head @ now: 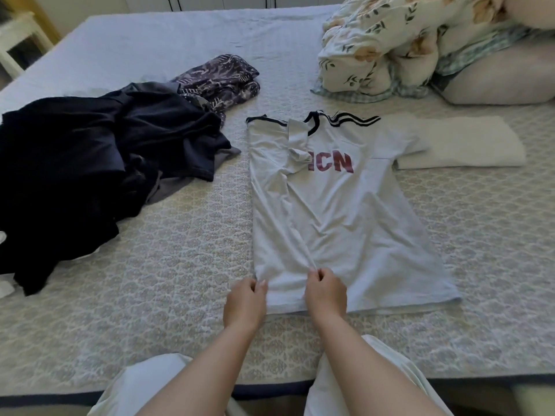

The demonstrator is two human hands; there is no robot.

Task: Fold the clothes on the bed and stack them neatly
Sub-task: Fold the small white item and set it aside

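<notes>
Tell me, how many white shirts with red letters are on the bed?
1. The white shirt lies flat mid-bed, both hands pinching its near hem. The dark pile at left could hide others.

White T-shirt [339, 211]: folded-over sleeve covers the first red letter; only "CN" reads clearly. Dark clothes pile [90, 163] cut off at left edge. Floral duvet [399, 40] and pillow [504, 76] cut off at top right. Fingertips of both hands tucked out of sight.

Patterned quilted bed [180, 265], floral duvet [390, 46] heaped by pillow [504, 79], soft daylight
</notes>
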